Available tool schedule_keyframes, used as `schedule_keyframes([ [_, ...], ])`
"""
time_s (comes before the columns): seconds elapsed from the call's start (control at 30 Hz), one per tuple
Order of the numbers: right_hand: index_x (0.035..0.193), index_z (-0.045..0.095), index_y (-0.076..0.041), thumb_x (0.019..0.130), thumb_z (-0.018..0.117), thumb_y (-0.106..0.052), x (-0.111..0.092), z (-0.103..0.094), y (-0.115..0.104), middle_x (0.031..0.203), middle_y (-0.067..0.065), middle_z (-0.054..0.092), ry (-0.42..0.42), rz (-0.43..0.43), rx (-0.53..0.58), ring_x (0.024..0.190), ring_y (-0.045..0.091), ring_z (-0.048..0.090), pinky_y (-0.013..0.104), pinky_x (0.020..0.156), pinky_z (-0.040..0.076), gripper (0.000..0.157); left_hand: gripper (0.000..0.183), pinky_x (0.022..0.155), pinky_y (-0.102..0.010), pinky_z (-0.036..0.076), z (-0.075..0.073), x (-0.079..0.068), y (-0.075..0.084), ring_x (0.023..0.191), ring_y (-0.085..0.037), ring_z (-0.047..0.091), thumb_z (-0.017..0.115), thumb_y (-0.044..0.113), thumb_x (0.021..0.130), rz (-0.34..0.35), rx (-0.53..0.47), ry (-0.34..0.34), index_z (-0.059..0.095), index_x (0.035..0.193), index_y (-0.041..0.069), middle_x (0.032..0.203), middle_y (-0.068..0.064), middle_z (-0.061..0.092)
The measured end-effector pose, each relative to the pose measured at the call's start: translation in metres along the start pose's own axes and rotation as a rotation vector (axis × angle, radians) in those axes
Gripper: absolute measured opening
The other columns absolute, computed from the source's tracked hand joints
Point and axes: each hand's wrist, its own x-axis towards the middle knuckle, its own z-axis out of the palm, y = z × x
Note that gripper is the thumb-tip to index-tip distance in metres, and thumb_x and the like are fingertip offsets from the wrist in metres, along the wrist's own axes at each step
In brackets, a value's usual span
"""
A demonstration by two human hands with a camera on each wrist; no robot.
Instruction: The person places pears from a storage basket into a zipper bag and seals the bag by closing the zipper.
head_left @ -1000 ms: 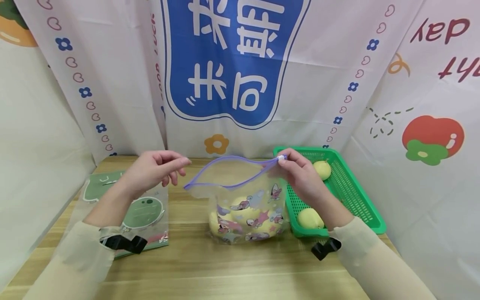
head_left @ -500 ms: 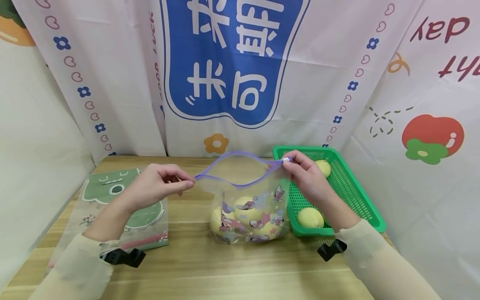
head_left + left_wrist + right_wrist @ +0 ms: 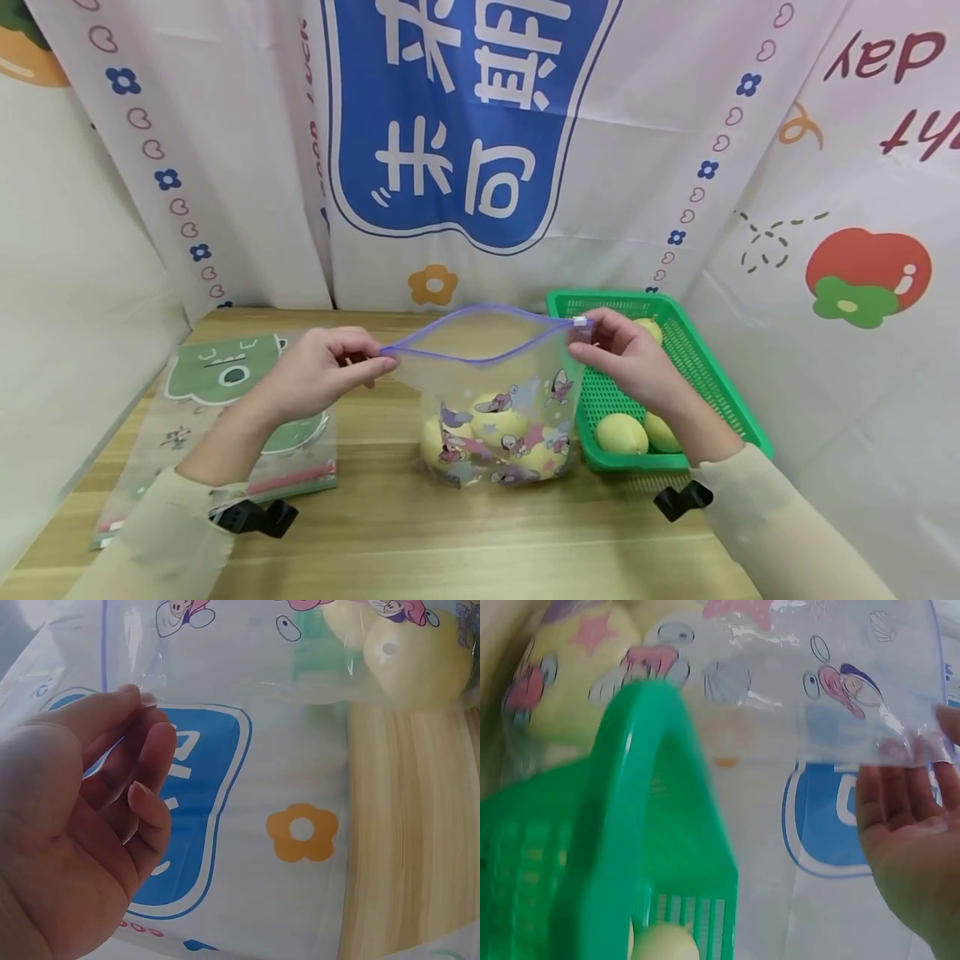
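Observation:
A clear zip bag (image 3: 498, 417) with a purple rim and cartoon prints stands on the table, its mouth spread wide. Inside it lie several round, pale yellow fruits (image 3: 420, 660), which look like pears. My left hand (image 3: 333, 371) pinches the left end of the rim between thumb and fingers. At the other end my right hand (image 3: 626, 354) pinches the bag's top corner, just below the white slider (image 3: 580, 322). In the right wrist view the fingertips of my right hand (image 3: 911, 825) lie behind the clear film.
A green plastic basket (image 3: 720, 383) stands to the right, holding several yellow fruits (image 3: 622, 434). To the left lies a flat clear bag (image 3: 225, 400) with a green cartoon print. A printed cloth (image 3: 615, 183) hangs behind the wooden table (image 3: 450, 542).
My left hand has come to the bag's left corner and taken hold of it. My right hand has shifted slightly right, and the rim is pulled straighter and higher on the left.

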Motion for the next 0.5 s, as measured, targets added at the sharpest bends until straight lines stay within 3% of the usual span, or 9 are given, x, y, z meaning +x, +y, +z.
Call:
schedule_keyframes([
  [0.1,0.121,0.071,-0.008,0.108,0.072,-0.021,-0.002,-0.007,0.003,0.116,0.008,0.072,-0.032,0.033,-0.133,0.103,0.033,0.066,0.03,0.087,0.062,0.019,0.01,0.058,-0.027,0.052,-0.003,-0.003,0.002,0.071,-0.013,0.064,0.08,0.023,0.103,0.011,0.008,0.0,0.081,0.093,0.02,0.083,0.0,0.071],
  [0.2,0.119,0.075,-0.007,0.108,0.073,-0.022,-0.003,-0.011,0.004,0.116,0.012,0.076,-0.037,0.031,-0.19,0.102,0.036,0.07,0.028,0.086,0.063,0.018,0.009,0.059,-0.027,0.052,-0.008,-0.006,0.003,0.072,-0.013,0.064,0.078,0.021,0.104,0.029,-0.001,0.017,0.081,0.096,0.019,0.085,0.001,0.072],
  [0.37,0.11,0.079,-0.005,0.105,0.075,-0.012,-0.006,-0.018,-0.001,0.108,0.01,0.08,-0.042,-0.028,-0.181,0.092,0.021,0.075,0.025,0.081,0.064,0.009,0.012,0.058,-0.027,0.05,-0.019,-0.011,0.005,0.068,-0.016,0.06,0.076,0.01,0.104,0.1,-0.054,0.08,0.079,0.095,0.018,0.084,0.0,0.07],
  [0.5,0.104,0.079,-0.006,0.104,0.076,-0.01,-0.007,-0.02,-0.006,0.101,0.004,0.079,-0.071,-0.081,-0.171,0.085,0.016,0.072,0.027,0.078,0.064,0.005,0.015,0.055,-0.031,0.045,-0.028,-0.013,0.008,0.066,-0.018,0.057,0.074,0.004,0.104,0.166,-0.126,0.1,0.077,0.094,0.014,0.083,-0.002,0.067],
])
